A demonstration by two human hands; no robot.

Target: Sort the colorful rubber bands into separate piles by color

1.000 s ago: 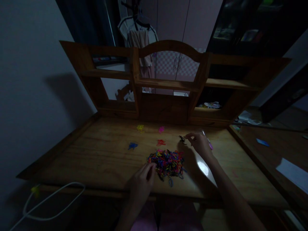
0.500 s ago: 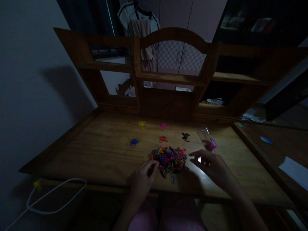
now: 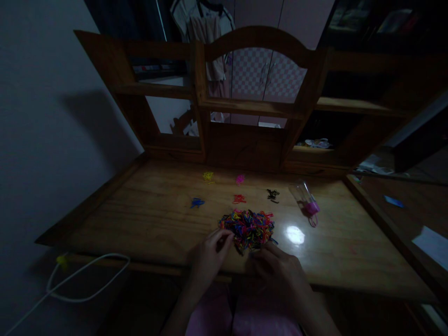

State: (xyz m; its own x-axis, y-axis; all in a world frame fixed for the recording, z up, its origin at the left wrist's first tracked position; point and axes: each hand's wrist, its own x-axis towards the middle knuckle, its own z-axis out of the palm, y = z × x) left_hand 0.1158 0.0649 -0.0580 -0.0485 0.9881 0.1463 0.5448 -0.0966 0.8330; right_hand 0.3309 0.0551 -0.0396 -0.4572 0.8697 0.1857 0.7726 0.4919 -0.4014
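A heap of small multicoloured rubber bands lies on the wooden desk in front of me. At its left edge is my left hand, closed, with thumb and forefinger pinched together; whatever they hold is too small to make out. My right hand reaches to the heap's near right edge, its fingers bent and drawn together in shadow, their tips hard to see. Beyond the heap lie small single-colour groups: blue bands, red bands, yellow bands, pink bands and black bands.
A clear container with a purple cap and loop lies on the desk at the right. A wooden shelf unit rises at the back. On the left a white cable hangs by the front edge. Paper lies far right.
My right hand has moved left and toward me, from beside the heap to its near edge, covering where a greyish band lay. My left hand stays pinched. The view has shifted slightly.
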